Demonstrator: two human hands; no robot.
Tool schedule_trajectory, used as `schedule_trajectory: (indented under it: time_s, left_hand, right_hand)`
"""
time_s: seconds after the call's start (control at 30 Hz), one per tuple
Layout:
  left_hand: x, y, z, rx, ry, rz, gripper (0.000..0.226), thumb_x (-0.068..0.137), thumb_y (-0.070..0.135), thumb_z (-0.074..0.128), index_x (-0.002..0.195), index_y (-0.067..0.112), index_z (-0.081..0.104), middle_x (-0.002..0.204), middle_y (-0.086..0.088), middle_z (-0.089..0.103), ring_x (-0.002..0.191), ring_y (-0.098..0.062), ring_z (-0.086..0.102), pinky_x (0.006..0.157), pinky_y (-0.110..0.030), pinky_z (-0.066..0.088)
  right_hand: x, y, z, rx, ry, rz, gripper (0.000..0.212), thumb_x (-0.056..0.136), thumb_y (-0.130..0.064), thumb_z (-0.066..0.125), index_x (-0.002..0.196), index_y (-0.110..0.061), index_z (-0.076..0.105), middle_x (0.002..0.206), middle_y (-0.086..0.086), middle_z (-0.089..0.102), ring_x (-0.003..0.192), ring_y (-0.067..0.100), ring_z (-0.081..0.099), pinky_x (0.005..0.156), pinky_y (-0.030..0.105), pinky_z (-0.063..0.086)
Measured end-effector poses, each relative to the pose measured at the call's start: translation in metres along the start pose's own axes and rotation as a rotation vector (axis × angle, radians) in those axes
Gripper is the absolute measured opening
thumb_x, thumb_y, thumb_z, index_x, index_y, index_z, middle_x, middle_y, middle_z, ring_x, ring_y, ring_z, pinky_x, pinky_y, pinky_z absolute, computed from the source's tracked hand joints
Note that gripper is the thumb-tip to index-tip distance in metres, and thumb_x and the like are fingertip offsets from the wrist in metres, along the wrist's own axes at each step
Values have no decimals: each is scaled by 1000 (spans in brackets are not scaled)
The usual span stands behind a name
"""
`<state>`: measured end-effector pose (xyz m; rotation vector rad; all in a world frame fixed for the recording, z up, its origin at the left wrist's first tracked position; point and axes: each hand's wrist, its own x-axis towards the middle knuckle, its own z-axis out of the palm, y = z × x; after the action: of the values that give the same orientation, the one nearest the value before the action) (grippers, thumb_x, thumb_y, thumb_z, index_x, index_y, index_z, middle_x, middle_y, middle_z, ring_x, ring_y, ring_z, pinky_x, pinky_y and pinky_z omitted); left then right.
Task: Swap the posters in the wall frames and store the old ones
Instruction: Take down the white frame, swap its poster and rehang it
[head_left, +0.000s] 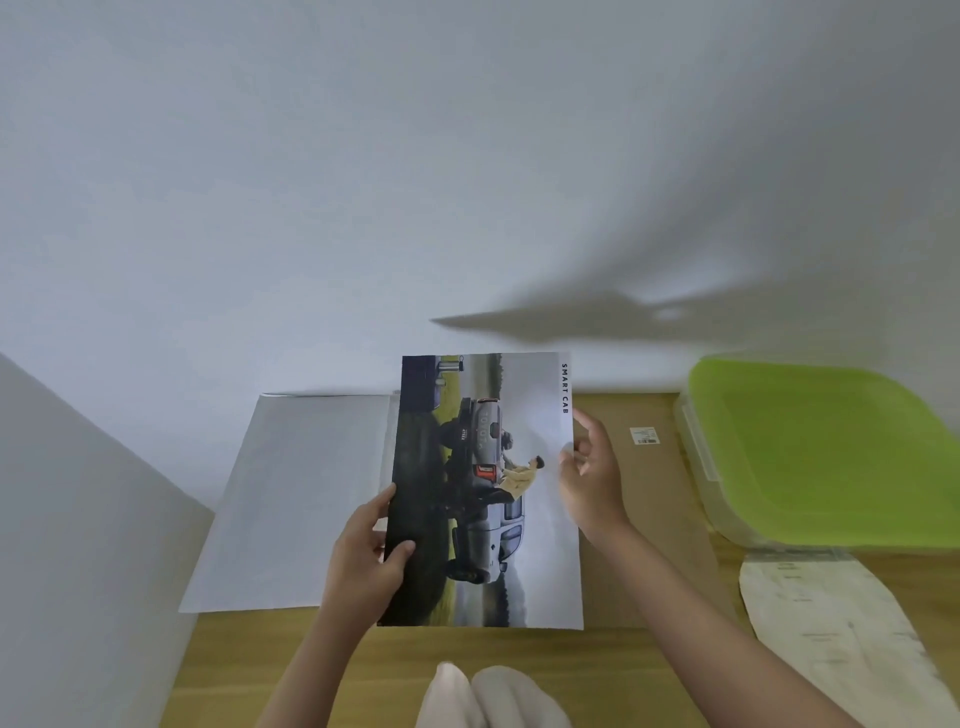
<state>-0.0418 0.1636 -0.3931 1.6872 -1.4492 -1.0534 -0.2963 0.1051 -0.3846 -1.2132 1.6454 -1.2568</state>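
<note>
Fingers (400, 552) of the left hand (363, 561) pinch the dark left edge of the poster (483, 493), thumb on the printed face and the rest curled behind. The right hand (589, 478) sits at the opposite edge with fingers loosely spread; they appear to touch or just clear the paper's margin, and a firm hold there cannot be confirmed.

The poster, a car scene lettered "SMART CAB", is held raised and tilted over the wooden tabletop (322, 665), above a white sheet (296, 499) on the left and a brown backing board (654, 499) on the right. Whether the white sheet is another poster or a frame insert cannot be told.

Risks noted:
- Single-sided support. With only the left pinch secure, the sheet may sag or swing, and the pinch point is likely to crease the paper.
- Thumb pressure on the printed face may leave a mark or smudge.
- The far corner stands close to the wall (467, 182); a forward push could bend it.
- No wall frame is visible, so misalignment on insertion cannot be assessed.

Beyond these, a container with a green lid (831, 452) stands at the right, lid closed; if it is the store for old posters, it needs opening with a free hand. A worn paper envelope (831, 623) lies in front of it. Pale socked feet (488, 696) show at the bottom edge.
</note>
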Motion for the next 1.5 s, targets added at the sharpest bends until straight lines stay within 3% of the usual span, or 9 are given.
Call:
schedule_trajectory:
  time_s: [0.17, 0.43, 0.57, 0.67, 0.73, 0.97, 1.17, 1.3, 1.5]
  left_hand:
    - [-20, 8, 25, -71, -27, -43, 63, 83, 1, 65, 134, 28, 42, 117, 5, 56, 90, -19, 65, 71, -22, 57]
    - [-59, 34, 78, -122, -47, -62, 63, 83, -1, 64, 135, 26, 41, 117, 4, 55, 86, -22, 66, 73, -33, 60]
    - [-87, 46, 116, -114, -56, -55, 65, 84, -5, 59, 128, 41, 44, 121, 2, 55, 95, -21, 63, 81, -39, 58]
    - [-105, 58, 142, -74, -90, -27, 74, 84, -8, 55, 117, 57, 44, 117, 3, 59, 97, -20, 61, 85, -39, 56]
    - [-115, 67, 158, -51, -111, 4, 75, 84, -10, 54, 119, 56, 44, 117, 5, 59, 100, -20, 60, 87, -36, 55]
    - [-134, 93, 207, -67, -122, 106, 55, 82, -1, 64, 123, 32, 52, 103, 0, 67, 77, -21, 66, 71, -29, 58]
    - [-154, 108, 256, -99, -227, 110, 55, 77, -9, 66, 115, 30, 57, 95, 17, 67, 87, -6, 67, 72, -22, 57]
    - [-158, 109, 288, -71, -262, 95, 48, 77, -7, 67, 114, 24, 61, 100, 7, 69, 88, -8, 67, 77, -32, 59]
    - [-152, 118, 330, -75, -171, 10, 42, 81, 1, 66, 100, 37, 57, 84, 4, 57, 58, -25, 60, 63, -36, 52]
  right_hand:
    - [-4, 3, -26, 0, 26, -12, 49, 89, 5, 46, 124, -29, 47, 95, -4, 60, 84, 5, 56, 72, 10, 43]
    - [-12, 18, -85, 70, 76, 17, 49, 87, 3, 46, 119, -34, 50, 94, 14, 63, 81, 21, 59, 67, 23, 45]
    - [-21, 26, -137, 122, 81, 34, 47, 86, 0, 52, 120, -32, 49, 90, -8, 64, 77, 8, 61, 68, 23, 46]
    - [-23, 30, -184, 131, 136, 42, 45, 86, -8, 60, 124, -30, 50, 117, -8, 59, 104, 12, 57, 89, 30, 46]
    - [-22, 31, -216, 88, 161, 41, 49, 86, -9, 64, 131, -22, 48, 130, -12, 47, 121, 6, 42, 103, 23, 32]
    - [-32, 48, -308, 7, 268, -17, 29, 82, -3, 66, 110, -13, 63, 111, -3, 61, 106, 8, 53, 82, 0, 35]
    - [-62, 86, -384, 74, 542, 112, 24, 80, -7, 68, 99, -20, 64, 102, -11, 62, 101, 12, 57, 96, 39, 47]
    - [-97, 112, -420, 159, 674, 256, 25, 80, -10, 68, 101, -23, 64, 116, 3, 63, 107, 20, 61, 93, 41, 51]
    - [-144, 149, -443, 246, 870, 434, 26, 83, -9, 65, 106, -20, 59, 117, 4, 59, 101, 20, 60, 77, 28, 51]
